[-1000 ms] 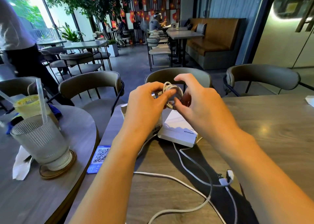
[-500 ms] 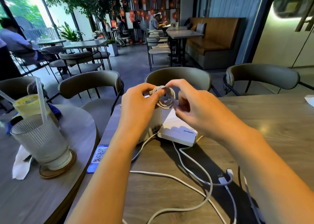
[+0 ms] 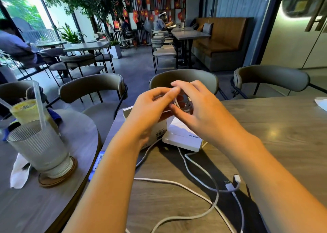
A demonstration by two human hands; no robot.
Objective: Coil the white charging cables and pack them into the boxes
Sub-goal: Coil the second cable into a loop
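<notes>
hands meet above the white cardboard box (image 3: 182, 135): left hand (image 3: 150, 109) and right hand (image 3: 198, 107) both pinch the small white coiled cable (image 3: 178, 102), mostly hidden by fingers and blurred. loose white charging cables (image 3: 200, 176) trail nearer than the box, cut off at the frame's bottom.

Both bare forearms reach forward and converge, hands meeting in mid-air.

The left hand (image 3: 150, 109) is raised with its back to the camera, fingers curled, thumb and forefinger pinching toward the other hand. The right hand (image 3: 200, 109) sits just beside it, touching at the fingertips, its fingers (image 3: 178, 88) bent and spread, thumb extended low toward the left. Blur hides the finer finger positions.
</notes>
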